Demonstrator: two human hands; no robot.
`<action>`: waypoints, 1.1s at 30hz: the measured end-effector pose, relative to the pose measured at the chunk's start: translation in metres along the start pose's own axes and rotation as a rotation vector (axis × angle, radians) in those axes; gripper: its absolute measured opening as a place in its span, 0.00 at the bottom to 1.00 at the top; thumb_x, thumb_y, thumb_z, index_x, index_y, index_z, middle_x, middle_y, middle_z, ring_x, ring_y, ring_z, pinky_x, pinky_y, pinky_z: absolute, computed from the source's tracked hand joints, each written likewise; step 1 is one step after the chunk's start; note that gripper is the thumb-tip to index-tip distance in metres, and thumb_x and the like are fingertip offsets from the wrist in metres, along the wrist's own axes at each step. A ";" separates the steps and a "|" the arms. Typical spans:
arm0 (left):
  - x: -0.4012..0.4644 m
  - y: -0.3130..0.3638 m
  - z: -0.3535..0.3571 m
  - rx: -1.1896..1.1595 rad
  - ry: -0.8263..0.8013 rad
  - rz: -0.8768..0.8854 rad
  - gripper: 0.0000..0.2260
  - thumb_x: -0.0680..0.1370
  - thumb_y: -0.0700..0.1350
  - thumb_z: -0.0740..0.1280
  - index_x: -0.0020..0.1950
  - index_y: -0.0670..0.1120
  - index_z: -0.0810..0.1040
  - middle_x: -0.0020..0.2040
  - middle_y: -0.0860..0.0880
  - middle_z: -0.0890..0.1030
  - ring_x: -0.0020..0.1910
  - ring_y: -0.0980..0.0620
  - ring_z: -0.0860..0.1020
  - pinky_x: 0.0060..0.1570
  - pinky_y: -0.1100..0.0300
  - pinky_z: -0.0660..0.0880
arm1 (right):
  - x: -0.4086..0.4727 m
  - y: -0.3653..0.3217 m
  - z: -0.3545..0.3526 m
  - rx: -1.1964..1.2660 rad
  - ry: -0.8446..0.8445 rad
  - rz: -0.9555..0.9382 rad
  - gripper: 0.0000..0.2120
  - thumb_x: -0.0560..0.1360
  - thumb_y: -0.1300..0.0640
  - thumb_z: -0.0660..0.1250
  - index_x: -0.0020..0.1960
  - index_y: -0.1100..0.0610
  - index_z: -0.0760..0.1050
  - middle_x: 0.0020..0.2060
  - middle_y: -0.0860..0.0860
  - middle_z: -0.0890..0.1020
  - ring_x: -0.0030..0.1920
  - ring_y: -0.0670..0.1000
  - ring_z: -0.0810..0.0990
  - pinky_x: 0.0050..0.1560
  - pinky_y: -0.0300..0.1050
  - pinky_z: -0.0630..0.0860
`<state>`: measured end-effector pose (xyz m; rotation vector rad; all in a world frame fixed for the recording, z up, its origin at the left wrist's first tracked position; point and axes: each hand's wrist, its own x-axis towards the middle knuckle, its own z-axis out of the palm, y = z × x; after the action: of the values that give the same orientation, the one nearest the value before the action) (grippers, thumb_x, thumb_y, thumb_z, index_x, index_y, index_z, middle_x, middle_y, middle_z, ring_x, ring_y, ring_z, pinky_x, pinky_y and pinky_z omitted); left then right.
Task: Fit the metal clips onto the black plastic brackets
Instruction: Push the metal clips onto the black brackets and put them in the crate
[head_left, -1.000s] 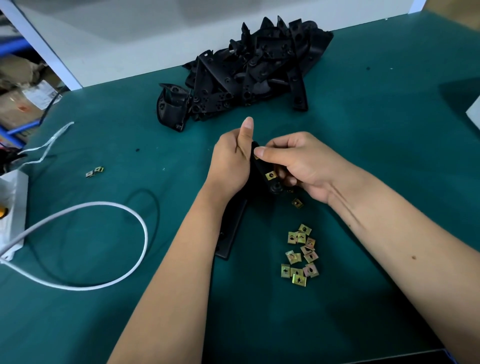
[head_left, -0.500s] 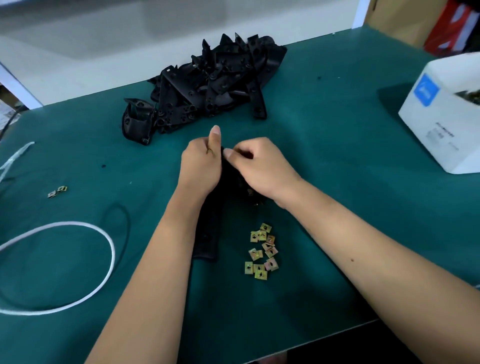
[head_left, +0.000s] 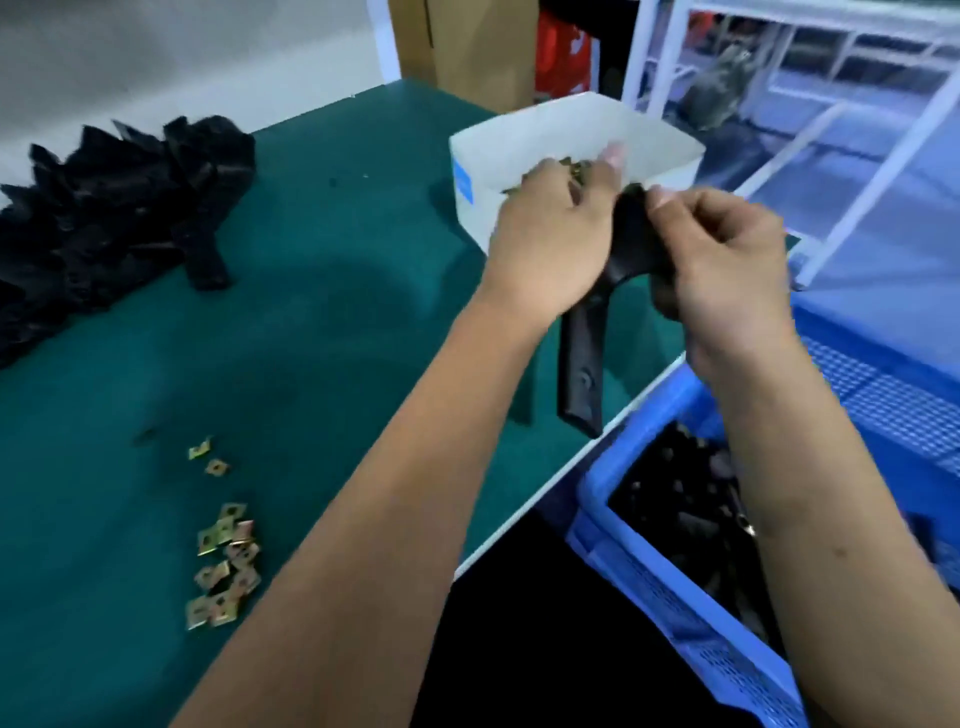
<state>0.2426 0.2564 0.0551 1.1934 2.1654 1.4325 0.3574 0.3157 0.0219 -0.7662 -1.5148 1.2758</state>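
Note:
Both hands hold one black plastic bracket (head_left: 584, 364) in the air above the table's right edge. My left hand (head_left: 550, 244) grips its upper part from the left, thumb raised. My right hand (head_left: 727, 260) pinches the bracket's top from the right with curled fingers. The bracket's long arm hangs down toward the blue crate. Several loose brass-coloured metal clips (head_left: 223, 561) lie on the green table at lower left. A heap of black brackets (head_left: 109, 218) sits at the far left, blurred.
A white box (head_left: 519, 156) holding more clips stands behind my hands. A blue plastic crate (head_left: 675, 613) with black parts sits below the table's right edge. A white metal frame (head_left: 883, 156) and cardboard boxes (head_left: 467, 47) stand beyond the green table (head_left: 322, 332).
My hands lifted the bracket off the table and carried it right, over the table edge near the blue crate. The view swung right; the clips and bracket heap now lie at left.

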 end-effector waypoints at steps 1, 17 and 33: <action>-0.001 0.013 0.028 -0.002 -0.066 0.028 0.21 0.84 0.61 0.59 0.40 0.48 0.70 0.36 0.50 0.76 0.43 0.46 0.77 0.41 0.52 0.65 | 0.002 0.007 -0.029 0.034 0.071 0.055 0.17 0.81 0.53 0.69 0.34 0.53 0.72 0.25 0.46 0.67 0.24 0.45 0.61 0.24 0.36 0.59; -0.077 -0.086 0.223 0.368 -0.919 -0.184 0.27 0.83 0.65 0.57 0.62 0.42 0.75 0.60 0.42 0.80 0.61 0.40 0.77 0.59 0.50 0.73 | -0.084 0.232 -0.252 -0.925 0.226 0.900 0.13 0.77 0.49 0.71 0.44 0.59 0.82 0.39 0.57 0.83 0.43 0.60 0.81 0.43 0.48 0.77; -0.024 0.006 0.103 -0.186 -0.128 0.201 0.09 0.78 0.52 0.68 0.41 0.49 0.79 0.34 0.53 0.83 0.37 0.50 0.84 0.40 0.46 0.83 | -0.011 0.054 -0.087 -0.868 0.136 -0.231 0.04 0.76 0.56 0.66 0.44 0.55 0.78 0.34 0.53 0.82 0.35 0.61 0.77 0.35 0.50 0.73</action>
<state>0.3241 0.3036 0.0076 1.4227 1.8261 1.5517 0.4361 0.3489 -0.0348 -1.1418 -1.9754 0.3416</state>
